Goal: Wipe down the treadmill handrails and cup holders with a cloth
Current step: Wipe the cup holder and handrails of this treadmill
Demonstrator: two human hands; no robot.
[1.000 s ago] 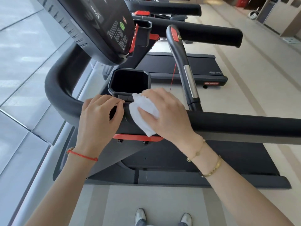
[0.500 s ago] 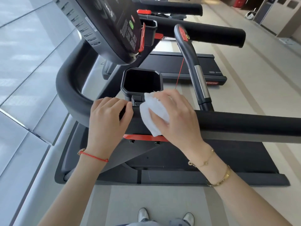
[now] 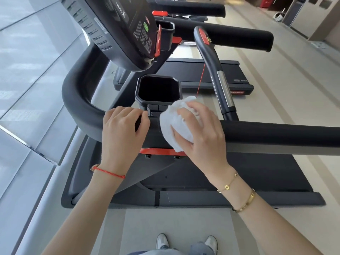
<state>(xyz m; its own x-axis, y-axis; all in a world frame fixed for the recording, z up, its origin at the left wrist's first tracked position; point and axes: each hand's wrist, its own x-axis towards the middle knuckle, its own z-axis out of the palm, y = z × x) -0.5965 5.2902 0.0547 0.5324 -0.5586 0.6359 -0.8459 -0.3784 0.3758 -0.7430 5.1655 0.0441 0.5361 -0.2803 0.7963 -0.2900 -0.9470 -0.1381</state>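
We hold the white cloth (image 3: 177,124) bunched under our right hand (image 3: 200,133), fingers curled over its top and thumb pinching its lower edge, pressing it onto the black handrail (image 3: 276,135) where the rail meets the console frame. Just left of that grip, our left hand (image 3: 122,133) wraps the same rail, fingers curled over the top, a red string bracelet (image 3: 108,172) on its wrist. Directly beyond the cloth, touching its far edge as far as we can tell, sits the open black cup holder (image 3: 158,89). Further out, up and to the left, the console (image 3: 117,30) tilts overhead; to the right rises an upright grip bar (image 3: 215,70). Two gold bracelets (image 3: 237,192) circle our right wrist.
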